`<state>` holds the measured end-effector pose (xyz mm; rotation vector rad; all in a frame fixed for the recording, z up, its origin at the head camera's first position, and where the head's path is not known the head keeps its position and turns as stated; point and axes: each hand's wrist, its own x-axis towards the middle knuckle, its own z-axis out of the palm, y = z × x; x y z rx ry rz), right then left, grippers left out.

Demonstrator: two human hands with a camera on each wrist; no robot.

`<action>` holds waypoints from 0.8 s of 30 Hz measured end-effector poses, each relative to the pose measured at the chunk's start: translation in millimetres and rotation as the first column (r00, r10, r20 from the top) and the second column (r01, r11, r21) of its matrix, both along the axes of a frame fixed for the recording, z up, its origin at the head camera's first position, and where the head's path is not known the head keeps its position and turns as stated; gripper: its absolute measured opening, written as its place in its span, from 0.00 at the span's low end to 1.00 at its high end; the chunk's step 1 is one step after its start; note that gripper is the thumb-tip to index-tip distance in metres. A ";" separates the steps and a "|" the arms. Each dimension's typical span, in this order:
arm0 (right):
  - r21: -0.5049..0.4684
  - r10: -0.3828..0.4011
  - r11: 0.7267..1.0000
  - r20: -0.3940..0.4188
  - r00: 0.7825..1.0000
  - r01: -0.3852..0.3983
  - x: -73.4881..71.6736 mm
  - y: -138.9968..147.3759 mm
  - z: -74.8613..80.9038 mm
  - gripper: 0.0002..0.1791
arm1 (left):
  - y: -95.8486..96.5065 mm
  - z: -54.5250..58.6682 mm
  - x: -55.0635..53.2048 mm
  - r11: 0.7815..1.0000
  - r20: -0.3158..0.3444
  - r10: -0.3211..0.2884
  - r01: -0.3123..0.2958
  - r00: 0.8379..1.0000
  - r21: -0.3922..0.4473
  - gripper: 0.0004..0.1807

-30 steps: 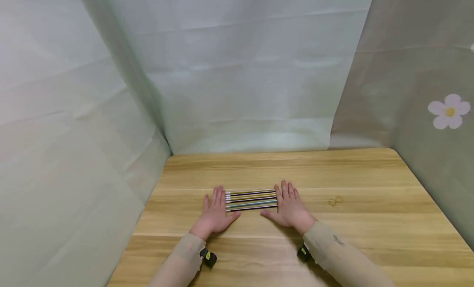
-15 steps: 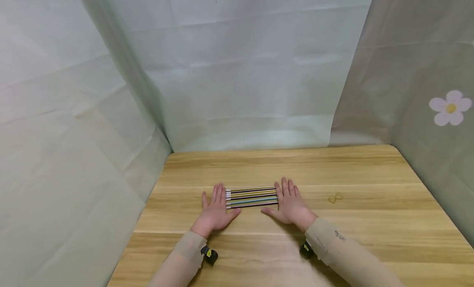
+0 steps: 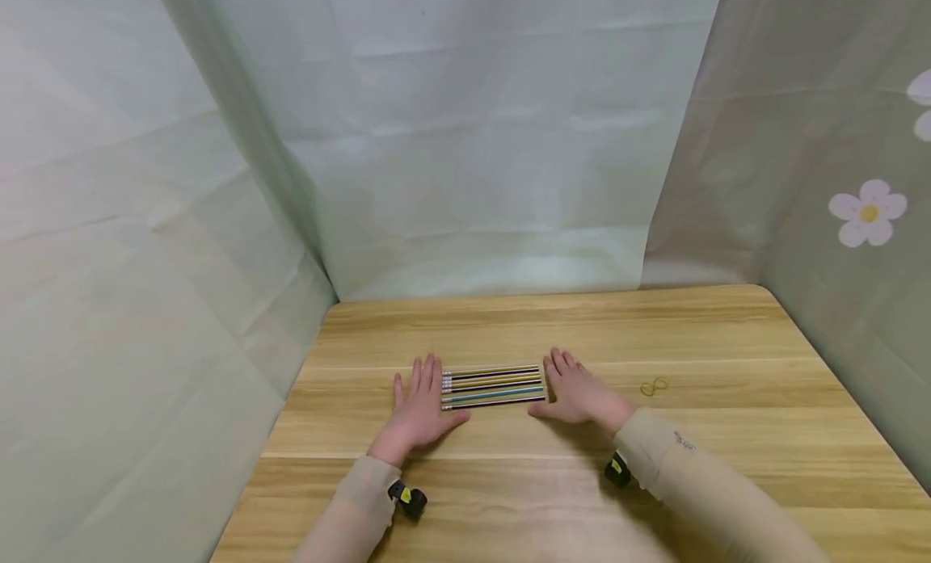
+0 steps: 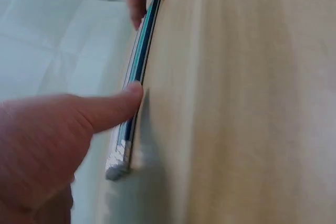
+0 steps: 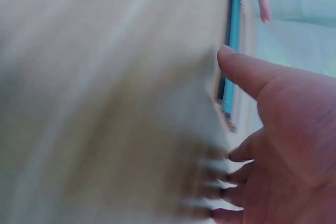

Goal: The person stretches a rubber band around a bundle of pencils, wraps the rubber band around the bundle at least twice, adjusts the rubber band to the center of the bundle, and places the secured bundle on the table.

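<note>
Several striped pencils (image 3: 494, 388) lie side by side on the wooden table, their silvery eraser ends (image 4: 119, 156) to the left. One is teal (image 5: 234, 30), the others dark or gold. My left hand (image 3: 422, 413) lies with straight fingers along the eraser ends, its thumb (image 4: 113, 109) stretched out near the front pencil. At the opposite ends my right hand (image 3: 577, 393) stands just off the pencils, fingers extended and a small gap showing between. Nothing is held in either hand.
A thin yellowish rubber band (image 3: 654, 386), twisted into a figure eight, lies right of my right hand. The wooden table (image 3: 509, 498) is bordered by pale cloth walls (image 3: 465, 183) at the back and sides. Each wrist wears a small black camera (image 3: 411, 502).
My right hand has drawn back to the right, away from the pencil ends, its fingers now bent a little more. The left hand stays nearly in place beside the eraser ends.
</note>
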<state>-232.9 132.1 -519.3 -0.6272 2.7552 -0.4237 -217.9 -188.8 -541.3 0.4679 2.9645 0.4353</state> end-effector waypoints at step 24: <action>-0.021 0.175 0.984 -0.057 0.983 -0.176 -46.0 -54.7 16.3 0.50 | 56.7 32.8 -51.1 0.974 0.113 -0.124 0.143 0.986 -0.174 0.58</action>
